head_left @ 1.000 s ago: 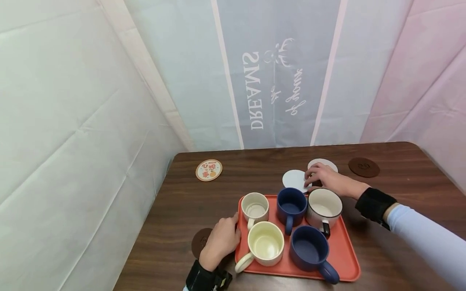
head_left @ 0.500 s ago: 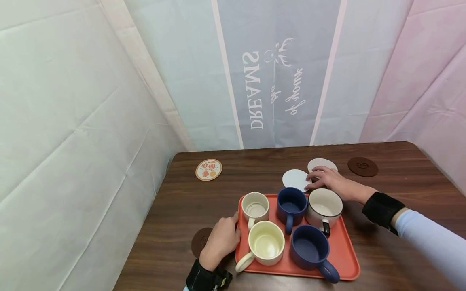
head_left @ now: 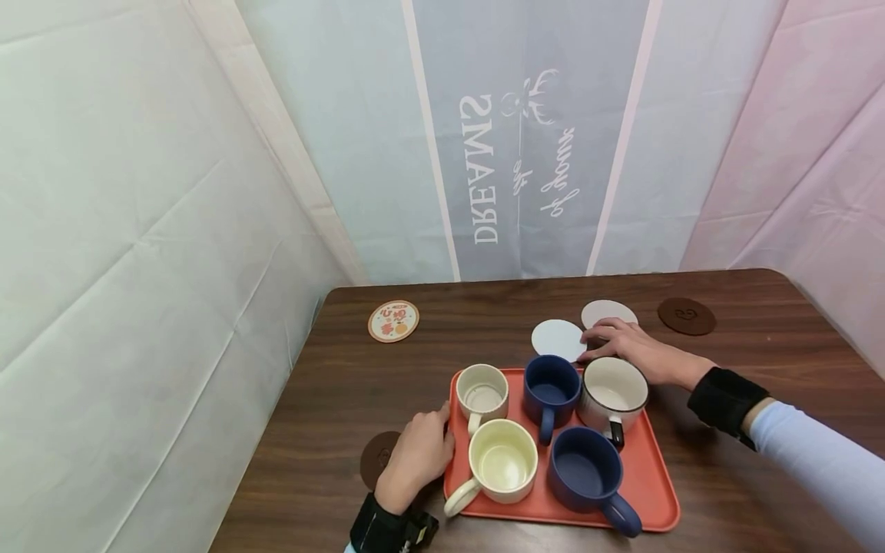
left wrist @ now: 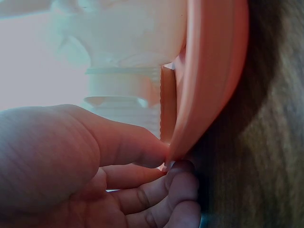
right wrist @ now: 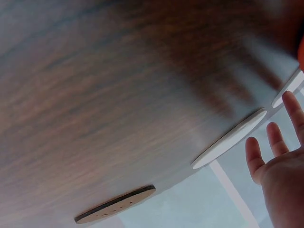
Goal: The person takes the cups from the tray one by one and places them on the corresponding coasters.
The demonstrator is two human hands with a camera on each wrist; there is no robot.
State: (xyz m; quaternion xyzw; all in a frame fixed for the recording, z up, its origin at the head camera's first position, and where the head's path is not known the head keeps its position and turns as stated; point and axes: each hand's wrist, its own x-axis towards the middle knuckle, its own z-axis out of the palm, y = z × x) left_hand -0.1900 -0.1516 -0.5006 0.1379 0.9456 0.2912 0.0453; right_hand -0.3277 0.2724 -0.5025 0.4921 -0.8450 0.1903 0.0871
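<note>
My left hand [head_left: 418, 457] pinches the left rim of a red-orange tray [head_left: 655, 495]; in the left wrist view the thumb lies inside the tray's rim [left wrist: 211, 66] and the fingers outside. Several mugs stand upright on the tray: a small cream mug [head_left: 482, 392], a pale yellow mug [head_left: 503, 465], a small navy mug [head_left: 551, 388], a larger navy mug [head_left: 585, 472] and a white mug [head_left: 614, 392] with a dark rim. Behind the white mug, my right hand [head_left: 632, 349] extends its fingers, the fingertips at the edge of a white round coaster [head_left: 556, 340]. Another white coaster [head_left: 607, 311] lies partly behind this hand.
A printed coaster [head_left: 393, 321] lies at the table's back left. One dark brown coaster [head_left: 687, 316] is at the back right; another brown coaster [head_left: 377, 457] is partly under the left wrist. A fabric curtain [head_left: 525, 153] hangs behind the wooden table [head_left: 346, 369].
The right hand and forearm have shifted slightly to the right, behind the white mug. The left hand keeps its hold on the tray, and the mugs have stayed in place.
</note>
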